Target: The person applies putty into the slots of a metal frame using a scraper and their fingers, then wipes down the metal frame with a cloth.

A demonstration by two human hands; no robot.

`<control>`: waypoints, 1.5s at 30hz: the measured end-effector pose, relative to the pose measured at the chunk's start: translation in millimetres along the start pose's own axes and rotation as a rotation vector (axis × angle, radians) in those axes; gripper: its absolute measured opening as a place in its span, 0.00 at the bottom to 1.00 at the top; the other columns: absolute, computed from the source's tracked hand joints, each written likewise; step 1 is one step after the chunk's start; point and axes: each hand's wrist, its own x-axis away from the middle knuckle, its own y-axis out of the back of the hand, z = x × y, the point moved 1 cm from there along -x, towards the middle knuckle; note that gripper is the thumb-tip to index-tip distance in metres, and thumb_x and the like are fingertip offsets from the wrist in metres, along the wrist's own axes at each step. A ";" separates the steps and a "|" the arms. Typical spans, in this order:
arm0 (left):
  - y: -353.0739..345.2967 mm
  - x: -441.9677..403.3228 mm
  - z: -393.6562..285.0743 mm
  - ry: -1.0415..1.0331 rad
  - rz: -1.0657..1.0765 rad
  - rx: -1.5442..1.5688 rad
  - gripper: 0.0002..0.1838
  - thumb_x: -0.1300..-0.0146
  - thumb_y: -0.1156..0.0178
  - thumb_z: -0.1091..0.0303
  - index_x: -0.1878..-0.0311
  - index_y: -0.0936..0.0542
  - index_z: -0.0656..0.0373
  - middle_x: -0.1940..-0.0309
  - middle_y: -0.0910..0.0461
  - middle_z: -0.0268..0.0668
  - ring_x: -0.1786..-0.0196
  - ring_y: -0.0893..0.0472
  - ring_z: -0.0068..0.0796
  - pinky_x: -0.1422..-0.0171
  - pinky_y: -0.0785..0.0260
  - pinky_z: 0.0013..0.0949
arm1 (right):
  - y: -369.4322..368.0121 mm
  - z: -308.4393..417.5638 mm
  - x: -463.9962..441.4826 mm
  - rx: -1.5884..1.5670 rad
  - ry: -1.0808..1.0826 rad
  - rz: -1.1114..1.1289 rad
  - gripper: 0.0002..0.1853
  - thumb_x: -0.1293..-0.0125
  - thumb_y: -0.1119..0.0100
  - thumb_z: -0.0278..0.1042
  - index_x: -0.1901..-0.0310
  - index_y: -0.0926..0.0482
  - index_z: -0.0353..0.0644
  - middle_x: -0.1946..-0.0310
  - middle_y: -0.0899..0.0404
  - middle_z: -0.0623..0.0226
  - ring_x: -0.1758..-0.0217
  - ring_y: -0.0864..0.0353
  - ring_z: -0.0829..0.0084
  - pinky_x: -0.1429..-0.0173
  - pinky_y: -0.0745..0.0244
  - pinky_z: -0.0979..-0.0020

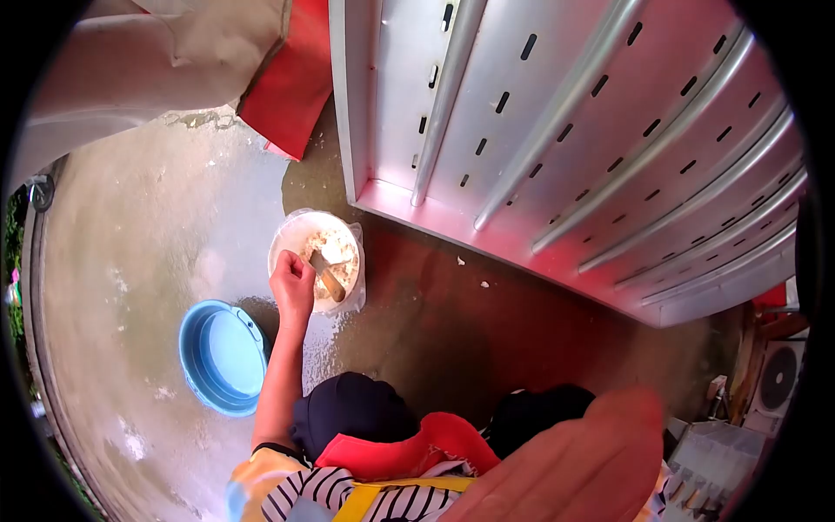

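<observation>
My left hand is over the near-left rim of a white bucket, its fingers curled into a pinch. Whatever those fingers hold, if anything, is too small or hidden to make out. Pale, crumbly white material lies inside the bucket, along with a tool with a wooden handle, close to my fingertips but apart from them. Clear plastic shows around the bucket's rim. Close to the camera at the lower right, my right hand appears large and blurred, fingers stretched out together, with nothing seen in it.
A blue basin stands on the wet concrete floor, left of my forearm. A large slotted metal panel with ribs leans over the upper right. Red and brown sheeting hangs at the upper left. A fan unit is at far right.
</observation>
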 end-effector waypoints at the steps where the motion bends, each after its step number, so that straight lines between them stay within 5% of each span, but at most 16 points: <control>1: 4.4 -0.7 -10.0 0.036 0.073 -0.045 0.11 0.48 0.42 0.81 0.61 0.28 0.61 0.74 0.27 0.39 0.70 0.27 0.26 0.63 0.33 0.29 | 13.5 5.1 3.1 0.064 0.022 0.111 0.28 0.29 0.57 0.50 0.44 0.31 0.28 0.61 0.19 0.46 0.57 0.17 0.51 0.46 0.24 0.64; 2: 7.0 -0.6 -17.1 0.074 0.148 -0.092 0.16 0.49 0.44 0.82 0.55 0.26 0.60 0.69 0.23 0.43 0.65 0.22 0.29 0.58 0.30 0.29 | 22.0 9.3 8.7 0.080 0.039 0.152 0.22 0.29 0.55 0.44 0.52 0.27 0.29 0.64 0.19 0.47 0.62 0.18 0.48 0.52 0.22 0.61; 5: 9.8 -2.7 -22.9 -0.471 0.124 -0.328 0.36 0.50 0.45 0.83 0.33 0.36 0.56 0.39 0.31 0.52 0.35 0.30 0.39 0.35 0.38 0.31 | 35.0 -15.0 19.9 0.406 0.018 0.083 0.15 0.36 0.46 0.36 0.57 0.22 0.31 0.61 0.20 0.54 0.56 0.20 0.53 0.53 0.22 0.61; 6: 18.4 -6.0 -23.3 -0.341 0.356 -0.140 0.40 0.41 0.44 0.76 0.26 0.49 0.52 0.25 0.53 0.48 0.23 0.51 0.41 0.24 0.53 0.37 | 39.8 -26.8 28.3 0.565 -0.012 0.017 0.15 0.39 0.42 0.35 0.56 0.22 0.32 0.58 0.20 0.58 0.52 0.21 0.57 0.50 0.23 0.62; 11: 27.3 10.1 -111.2 0.483 0.613 1.313 0.38 0.31 0.58 0.38 0.27 0.46 0.56 0.28 0.46 0.44 0.27 0.43 0.41 0.28 0.44 0.46 | 27.2 -99.9 -6.5 1.199 0.222 0.192 0.35 0.48 0.35 0.45 0.40 0.30 0.37 0.37 0.32 0.57 0.31 0.36 0.61 0.29 0.41 0.56; 13: 44.0 28.8 -170.9 0.500 0.792 1.547 0.40 0.32 0.60 0.35 0.29 0.44 0.58 0.31 0.41 0.47 0.29 0.39 0.43 0.29 0.42 0.46 | 62.9 -171.1 3.5 1.290 0.115 0.317 0.43 0.50 0.34 0.49 0.34 0.37 0.37 0.33 0.38 0.56 0.28 0.42 0.60 0.24 0.55 0.55; 15: 48.2 18.9 -166.1 0.561 0.594 1.395 0.42 0.33 0.58 0.35 0.30 0.44 0.62 0.31 0.42 0.54 0.30 0.38 0.51 0.27 0.46 0.50 | 107.7 -189.3 14.2 1.588 -0.067 0.192 0.42 0.50 0.33 0.50 0.35 0.36 0.39 0.35 0.35 0.57 0.30 0.38 0.59 0.24 0.57 0.54; 17: 65.1 11.3 -181.6 0.479 0.542 1.363 0.40 0.32 0.58 0.37 0.29 0.44 0.61 0.32 0.41 0.52 0.31 0.37 0.48 0.27 0.46 0.49 | 157.5 -195.2 32.9 1.455 -0.981 0.301 0.35 0.47 0.34 0.47 0.39 0.33 0.39 0.41 0.29 0.57 0.35 0.32 0.60 0.27 0.51 0.53; 20: 64.1 13.2 -223.5 0.320 0.452 1.279 0.34 0.29 0.58 0.43 0.31 0.41 0.61 0.33 0.39 0.49 0.30 0.38 0.45 0.27 0.45 0.49 | 132.9 -152.2 58.0 1.608 -0.689 0.238 0.27 0.45 0.35 0.45 0.47 0.28 0.38 0.50 0.23 0.59 0.42 0.27 0.60 0.33 0.44 0.52; 23: 33.7 29.9 -267.7 0.298 0.579 1.276 0.29 0.27 0.58 0.48 0.33 0.39 0.61 0.34 0.37 0.48 0.31 0.37 0.44 0.27 0.45 0.48 | 67.7 -106.2 59.5 1.593 -0.594 0.424 0.09 0.47 0.43 0.36 0.68 0.23 0.40 0.73 0.22 0.66 0.63 0.22 0.67 0.45 0.35 0.59; 25: 14.4 41.7 -288.7 0.271 0.646 1.250 0.29 0.27 0.57 0.49 0.33 0.39 0.61 0.35 0.36 0.48 0.31 0.36 0.43 0.28 0.44 0.48 | 22.3 -89.8 66.4 1.475 -0.334 0.331 0.08 0.48 0.47 0.32 0.67 0.23 0.40 0.73 0.22 0.67 0.65 0.23 0.70 0.52 0.35 0.64; 29: -40.4 44.8 -232.8 0.373 0.526 1.072 0.28 0.28 0.53 0.52 0.33 0.38 0.62 0.36 0.34 0.47 0.34 0.33 0.43 0.28 0.42 0.46 | -5.0 -129.1 98.6 1.168 -0.686 0.348 0.07 0.44 0.45 0.35 0.66 0.22 0.42 0.70 0.20 0.68 0.63 0.20 0.68 0.52 0.32 0.65; 32: -45.8 37.3 -198.6 0.748 0.572 1.219 0.28 0.28 0.52 0.53 0.34 0.38 0.63 0.36 0.34 0.47 0.35 0.32 0.44 0.30 0.39 0.44 | 15.4 -149.5 139.2 1.041 -0.821 0.293 0.05 0.44 0.44 0.34 0.69 0.21 0.44 0.71 0.19 0.64 0.64 0.19 0.63 0.58 0.31 0.62; 37: -26.2 32.6 -205.7 0.954 0.502 1.528 0.36 0.29 0.56 0.46 0.31 0.43 0.68 0.31 0.41 0.52 0.29 0.39 0.49 0.26 0.45 0.49 | 33.5 -107.8 147.0 0.709 -0.992 -0.239 0.07 0.39 0.42 0.36 0.70 0.22 0.42 0.71 0.21 0.60 0.66 0.21 0.56 0.62 0.29 0.60; 41: -21.8 47.9 -208.6 1.046 0.434 1.483 0.42 0.32 0.60 0.37 0.31 0.44 0.67 0.30 0.43 0.51 0.27 0.42 0.43 0.24 0.50 0.49 | 17.5 -92.5 146.7 0.511 -1.053 -0.498 0.07 0.40 0.40 0.34 0.69 0.24 0.39 0.72 0.22 0.57 0.66 0.22 0.55 0.64 0.29 0.60; 45: -26.2 76.8 -212.5 1.176 0.449 1.451 0.44 0.34 0.61 0.33 0.30 0.45 0.65 0.29 0.43 0.47 0.26 0.44 0.39 0.23 0.52 0.47 | -8.8 -86.4 154.0 0.430 -1.053 -0.584 0.12 0.39 0.40 0.30 0.54 0.23 0.39 0.67 0.21 0.57 0.67 0.19 0.61 0.61 0.25 0.68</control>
